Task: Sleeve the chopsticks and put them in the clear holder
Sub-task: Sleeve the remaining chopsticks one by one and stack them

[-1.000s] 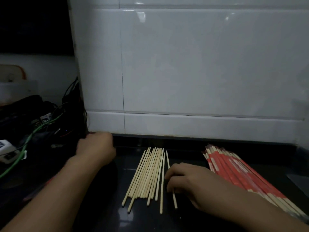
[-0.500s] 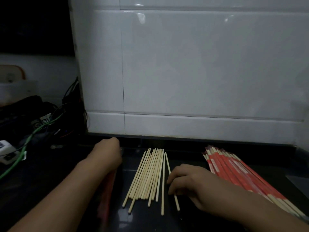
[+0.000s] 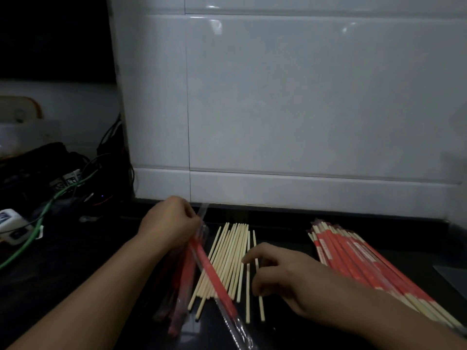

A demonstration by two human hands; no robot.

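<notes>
Sleeved stack (image 3: 364, 258) lies done at right; approx. 20 bare chopsticks (image 3: 227, 261) remain centre. Left hand (image 3: 171, 223) pinches empty sleeve (image 3: 214, 271); right hand (image 3: 278, 271), fingers curled, apparently working two sticks. Holder not visible.

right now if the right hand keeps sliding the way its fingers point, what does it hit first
The right hand points left across the dark counter. Its fingertips already rest on the two stray chopsticks, so next it would likely meet the loose pile of bare pale wooden chopsticks, then the red-and-clear plastic sleeve held by the left hand.
</notes>
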